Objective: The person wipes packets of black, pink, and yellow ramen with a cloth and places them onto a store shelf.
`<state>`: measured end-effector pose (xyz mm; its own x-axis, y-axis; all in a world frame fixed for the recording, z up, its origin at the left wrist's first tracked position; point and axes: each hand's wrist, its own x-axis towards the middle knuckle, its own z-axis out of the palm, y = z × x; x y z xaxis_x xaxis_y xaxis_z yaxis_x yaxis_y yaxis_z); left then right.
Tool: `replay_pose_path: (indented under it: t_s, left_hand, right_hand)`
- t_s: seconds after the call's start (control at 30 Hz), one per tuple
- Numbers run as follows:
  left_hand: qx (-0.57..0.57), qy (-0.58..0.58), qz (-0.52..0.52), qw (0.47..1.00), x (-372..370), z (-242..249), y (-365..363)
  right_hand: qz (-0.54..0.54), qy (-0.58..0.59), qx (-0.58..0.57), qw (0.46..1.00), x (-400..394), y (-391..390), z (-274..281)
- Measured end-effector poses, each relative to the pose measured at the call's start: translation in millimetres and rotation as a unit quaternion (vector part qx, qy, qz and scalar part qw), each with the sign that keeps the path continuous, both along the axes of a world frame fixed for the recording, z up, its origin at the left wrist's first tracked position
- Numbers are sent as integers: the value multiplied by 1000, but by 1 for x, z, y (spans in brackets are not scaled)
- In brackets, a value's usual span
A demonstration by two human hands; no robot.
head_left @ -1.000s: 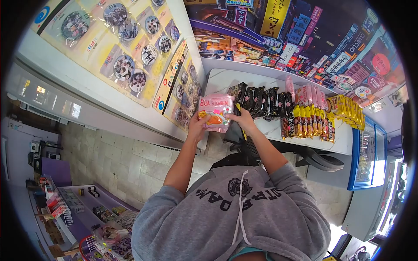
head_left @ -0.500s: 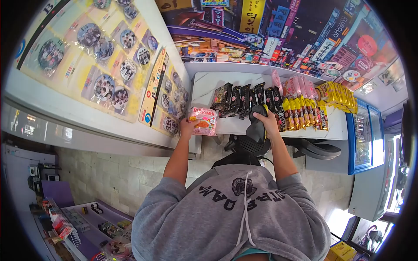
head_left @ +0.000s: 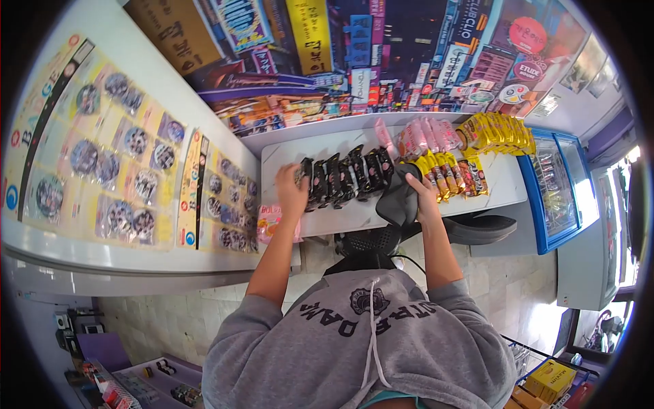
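Observation:
A row of black noodle packets point(head_left: 351, 174) stands on the white table. My left hand point(head_left: 293, 189) is at the row's left end, fingers bent around the outermost packet. Just below that wrist, a pink packet marked "ramen" point(head_left: 272, 221) lies at the table's left edge, partly behind my forearm. My right hand point(head_left: 424, 196) grips a curved black object point(head_left: 402, 194) at the row's right end, thumb on top; its exact kind I cannot tell. Yellow-and-black packets point(head_left: 446, 174) stand close beyond my right fingers.
Pink packets point(head_left: 429, 135) and a yellow stack point(head_left: 497, 133) line the back of the white table point(head_left: 327, 221). A black mesh chair point(head_left: 368, 242) is against its front edge. Badge sheets cover the white cabinet point(head_left: 225, 153) at left; a blue-framed freezer point(head_left: 558, 187) stands right.
My left hand has let go of the pink packet, now at the table's left edge, and moved up to the black packets. The view has shifted right; my right hand keeps the black object.

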<state>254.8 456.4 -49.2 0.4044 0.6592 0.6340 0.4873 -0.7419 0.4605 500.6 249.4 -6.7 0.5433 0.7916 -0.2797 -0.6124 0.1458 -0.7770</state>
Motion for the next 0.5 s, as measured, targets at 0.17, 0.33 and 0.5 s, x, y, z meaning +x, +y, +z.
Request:
replay_pose_path:
  t_s: [0.17, 0.33, 0.5]
  left_hand:
    - [-170, 25, -147, 974, 166, 7, 10]
    - [-309, 92, 45, 946, 293, -42, 33]
    - [-473, 82, 126, 868, 333, -105, 69]
  right_hand:
    - [-43, 44, 48, 997, 60, -35, 2]
    - [-102, 45, 70, 991, 104, -81, 10]
    - [-129, 33, 37, 990, 143, -120, 3]
